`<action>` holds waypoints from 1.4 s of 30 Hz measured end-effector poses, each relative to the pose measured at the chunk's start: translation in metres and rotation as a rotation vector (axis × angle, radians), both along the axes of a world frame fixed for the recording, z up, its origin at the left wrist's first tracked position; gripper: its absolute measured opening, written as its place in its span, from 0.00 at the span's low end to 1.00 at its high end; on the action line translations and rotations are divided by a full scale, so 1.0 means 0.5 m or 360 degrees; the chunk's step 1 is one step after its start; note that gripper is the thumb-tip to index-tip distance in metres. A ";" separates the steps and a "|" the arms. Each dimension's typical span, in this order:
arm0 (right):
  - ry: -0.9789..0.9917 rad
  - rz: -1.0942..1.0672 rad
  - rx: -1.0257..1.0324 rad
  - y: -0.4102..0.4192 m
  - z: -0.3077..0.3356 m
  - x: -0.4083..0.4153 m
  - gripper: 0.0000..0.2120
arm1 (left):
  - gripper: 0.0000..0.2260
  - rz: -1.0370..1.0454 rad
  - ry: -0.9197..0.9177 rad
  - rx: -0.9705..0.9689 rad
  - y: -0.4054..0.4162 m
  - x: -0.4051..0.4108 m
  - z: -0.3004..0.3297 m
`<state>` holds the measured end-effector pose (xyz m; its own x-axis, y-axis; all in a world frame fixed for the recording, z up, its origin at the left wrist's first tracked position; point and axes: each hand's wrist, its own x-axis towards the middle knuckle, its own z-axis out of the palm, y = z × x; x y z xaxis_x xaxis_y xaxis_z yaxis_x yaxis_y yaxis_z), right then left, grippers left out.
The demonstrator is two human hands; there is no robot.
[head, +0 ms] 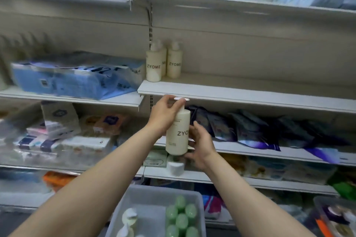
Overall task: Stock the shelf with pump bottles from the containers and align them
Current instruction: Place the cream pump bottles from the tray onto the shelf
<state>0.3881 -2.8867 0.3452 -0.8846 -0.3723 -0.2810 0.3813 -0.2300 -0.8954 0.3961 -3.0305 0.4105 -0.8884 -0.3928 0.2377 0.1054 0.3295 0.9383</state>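
Observation:
I hold a cream pump bottle point(177, 132) marked ZYOME upright in the air, just below the front lip of the middle shelf point(240, 94). My left hand point(163, 115) grips its neck and pump head from the left. My right hand point(201, 143) cups its lower body from the right. Three matching cream bottles point(154, 63) stand together at the shelf's left end, by the upright. Below me, a grey bin point(154, 196) holds several green-capped bottles point(181, 215) and a few cream pump tops point(128, 219).
Blue tissue packs point(73, 77) fill the neighbouring shelf on the left. Dark purple pouches point(260, 131) lie on the shelf under the middle one. A second bin point(335, 215) sits at the lower right. Packaged goods line the top shelf point(231, 0).

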 end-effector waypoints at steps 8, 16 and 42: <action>0.0050 -0.0185 -0.0187 -0.031 0.099 -0.067 0.24 | 0.34 -0.0168 -0.0052 -0.0088 0.012 -0.041 0.030; 0.0198 -0.0350 -0.0269 -0.082 0.168 -0.134 0.20 | 0.35 -0.0257 -0.0029 -0.0232 -0.028 -0.103 0.028; 0.0511 -0.0325 0.0194 -0.235 0.191 -0.397 0.15 | 0.23 0.0165 -0.0025 -0.0283 -0.190 -0.387 0.033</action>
<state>0.1898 -3.0043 0.4409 -0.9870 -0.1606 -0.0097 0.0352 -0.1568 -0.9870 0.2027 -3.1254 0.4269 -0.8494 -0.4356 0.2980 0.0482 0.4983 0.8657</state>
